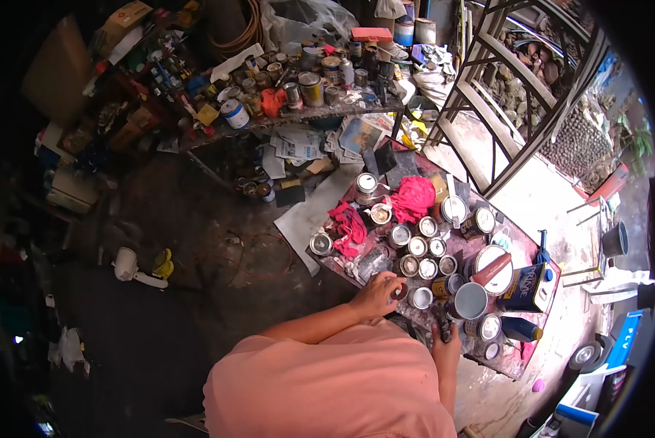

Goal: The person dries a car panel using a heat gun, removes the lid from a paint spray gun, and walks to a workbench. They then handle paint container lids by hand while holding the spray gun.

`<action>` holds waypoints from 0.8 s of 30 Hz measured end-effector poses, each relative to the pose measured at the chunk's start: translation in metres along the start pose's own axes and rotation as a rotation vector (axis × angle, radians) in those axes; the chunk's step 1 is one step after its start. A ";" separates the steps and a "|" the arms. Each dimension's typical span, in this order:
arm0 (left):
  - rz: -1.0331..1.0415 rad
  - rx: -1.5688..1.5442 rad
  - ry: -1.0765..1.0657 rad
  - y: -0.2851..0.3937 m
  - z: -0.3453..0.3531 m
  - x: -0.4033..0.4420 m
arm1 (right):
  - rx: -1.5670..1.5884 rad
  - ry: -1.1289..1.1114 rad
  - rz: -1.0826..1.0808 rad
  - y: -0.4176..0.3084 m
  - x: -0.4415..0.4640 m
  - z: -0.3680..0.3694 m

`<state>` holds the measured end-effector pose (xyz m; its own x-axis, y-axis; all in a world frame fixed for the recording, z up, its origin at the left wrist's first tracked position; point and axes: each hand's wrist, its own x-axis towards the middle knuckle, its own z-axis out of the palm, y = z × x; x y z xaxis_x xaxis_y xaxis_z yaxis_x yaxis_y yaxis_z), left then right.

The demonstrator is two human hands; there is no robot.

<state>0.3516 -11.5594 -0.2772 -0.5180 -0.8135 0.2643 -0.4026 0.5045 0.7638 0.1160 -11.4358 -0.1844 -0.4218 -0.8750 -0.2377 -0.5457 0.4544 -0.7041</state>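
My left hand [375,296] is closed at the near edge of the work table, its fingers curled round a small dark brown piece [399,293] that I cannot make out. Beside it stands a small open tin [420,298]. My right hand [445,346] is wrapped round the dark metal body of what looks like a spray gun [442,325]. A round grey cup [469,301], its open top facing up, sits at the gun's upper end. Close to the right hand is a paint can [489,325] with a pale top.
Several small tins, a red cloth [413,199], a large white-topped can [492,269], a blue rectangular can [527,287] and a dark bottle [521,329] crowd the table. A cluttered bench [269,120] stands behind, a metal frame [499,109] at right.
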 end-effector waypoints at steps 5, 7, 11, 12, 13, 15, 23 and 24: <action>0.006 0.018 -0.009 0.004 -0.005 0.004 | -0.055 -0.008 0.031 0.005 0.001 0.000; 0.008 0.017 -0.006 0.001 -0.004 0.003 | -0.051 0.000 0.020 0.003 0.001 0.000; -0.004 0.000 -0.043 -0.004 -0.001 0.002 | -0.022 0.005 -0.002 0.001 -0.002 0.001; -0.003 0.004 -0.039 -0.004 -0.001 0.002 | -0.010 0.006 -0.009 -0.001 -0.002 0.000; -0.003 0.009 -0.035 -0.004 -0.001 0.002 | 0.002 0.005 -0.017 -0.003 -0.002 0.000; 0.004 -0.002 -0.036 -0.004 -0.002 0.002 | 0.000 -0.019 0.025 -0.006 -0.002 -0.002; 0.005 0.000 -0.039 -0.002 -0.003 0.003 | -0.002 -0.024 0.040 -0.005 -0.002 -0.002; 0.006 -0.002 -0.037 -0.001 -0.003 0.003 | -0.010 -0.030 0.054 -0.005 -0.002 -0.002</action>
<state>0.3530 -11.5635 -0.2754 -0.5479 -0.7992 0.2470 -0.3976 0.5086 0.7637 0.1180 -11.4357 -0.1792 -0.4291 -0.8538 -0.2948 -0.5305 0.5024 -0.6828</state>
